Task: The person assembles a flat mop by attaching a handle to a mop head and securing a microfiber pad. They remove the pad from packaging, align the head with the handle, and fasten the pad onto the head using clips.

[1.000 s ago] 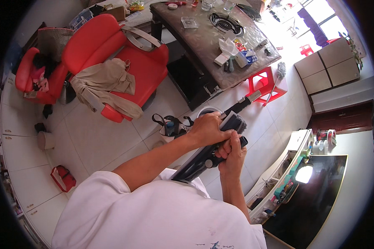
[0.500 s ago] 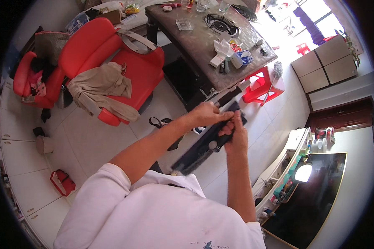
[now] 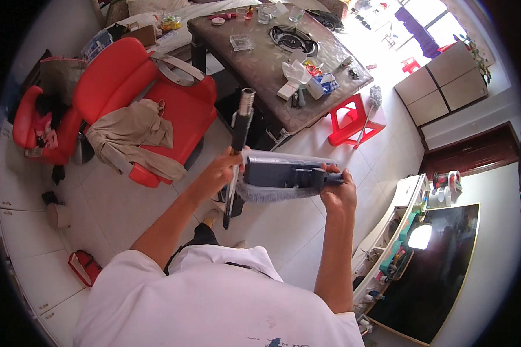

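Note:
My left hand [image 3: 226, 169] is closed round a dark and silver pole [image 3: 241, 127], which stands nearly upright with its metal end up. In my right hand [image 3: 338, 194] is the narrow end of a flat mop head [image 3: 272, 174], its fingers wrapped round the dark joint. The mop head has a dark grey plate and a fluffy grey pad along its lower edge, with clear, shiny plastic along its upper edge. It lies roughly level between my hands. Its left end comes right up beside the pole and my left hand; whether they touch, I cannot tell.
A stone-topped table [image 3: 260, 87] with a built-in burner [image 3: 293, 40] stands ahead. To its left is a red chair [image 3: 179, 118] with a beige garment [image 3: 134, 130] on it. A red stool [image 3: 347, 130] carries a grey duster [image 3: 375, 98]. A television [image 3: 434, 277] is at the right.
My left hand has moved left with the pole, now nearly upright. The mop head has turned from a steep slant to about level, its plate facing me. The view has shifted slightly.

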Demonstrator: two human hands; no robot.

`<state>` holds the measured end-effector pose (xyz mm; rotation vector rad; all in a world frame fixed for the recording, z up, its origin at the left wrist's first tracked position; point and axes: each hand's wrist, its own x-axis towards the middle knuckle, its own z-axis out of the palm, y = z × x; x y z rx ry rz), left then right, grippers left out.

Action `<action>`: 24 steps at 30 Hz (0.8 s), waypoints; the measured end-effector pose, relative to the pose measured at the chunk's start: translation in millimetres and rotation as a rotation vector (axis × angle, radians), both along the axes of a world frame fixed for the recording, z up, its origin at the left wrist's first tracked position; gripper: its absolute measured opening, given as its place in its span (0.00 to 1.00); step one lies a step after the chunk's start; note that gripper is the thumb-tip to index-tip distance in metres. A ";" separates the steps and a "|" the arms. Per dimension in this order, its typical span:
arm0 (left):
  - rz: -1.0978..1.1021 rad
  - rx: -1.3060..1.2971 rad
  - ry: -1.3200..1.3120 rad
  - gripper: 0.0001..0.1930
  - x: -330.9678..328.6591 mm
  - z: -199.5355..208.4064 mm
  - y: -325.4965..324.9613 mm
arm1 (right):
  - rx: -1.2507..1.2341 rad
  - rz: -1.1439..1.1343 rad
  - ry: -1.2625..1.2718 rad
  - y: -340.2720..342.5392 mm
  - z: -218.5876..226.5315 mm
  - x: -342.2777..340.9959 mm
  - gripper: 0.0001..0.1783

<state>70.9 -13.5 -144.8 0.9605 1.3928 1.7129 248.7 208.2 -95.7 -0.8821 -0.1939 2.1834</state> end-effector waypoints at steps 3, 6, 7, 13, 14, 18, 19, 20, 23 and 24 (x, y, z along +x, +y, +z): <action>0.112 0.045 0.151 0.47 21.9 -3.0 -7.7 | -0.013 -0.051 -0.006 -7.2 3.1 -10.1 0.12; 0.177 0.077 0.036 0.55 45.1 5.5 -3.9 | -0.002 -0.018 -0.005 -20.4 6.8 -19.1 0.11; 0.212 0.057 0.037 0.55 50.6 1.4 -0.2 | 0.009 0.001 0.020 -26.0 6.9 -20.6 0.11; 0.303 0.297 0.027 0.51 54.7 14.2 23.7 | 0.027 0.069 0.101 -75.0 17.4 -36.0 0.13; 0.257 0.346 -0.036 0.50 51.6 16.1 26.3 | 0.027 0.089 0.108 -82.7 22.6 -38.8 0.13; 0.227 0.380 -0.008 0.49 40.2 24.5 17.7 | 0.038 0.170 0.166 -98.1 31.0 -40.2 0.12; 0.241 0.380 0.003 0.49 37.4 25.2 15.1 | 0.042 0.190 0.172 -100.9 33.9 -40.0 0.13; 0.232 0.343 0.060 0.49 34.0 25.3 11.1 | 0.045 0.209 0.174 -103.5 34.6 -38.4 0.13; 0.206 0.288 0.139 0.46 26.0 29.6 0.3 | -0.041 0.228 0.160 -108.1 34.7 -35.0 0.14; 0.199 0.308 0.102 0.44 25.8 32.9 -1.8 | -0.072 0.231 0.158 -109.1 34.8 -33.1 0.14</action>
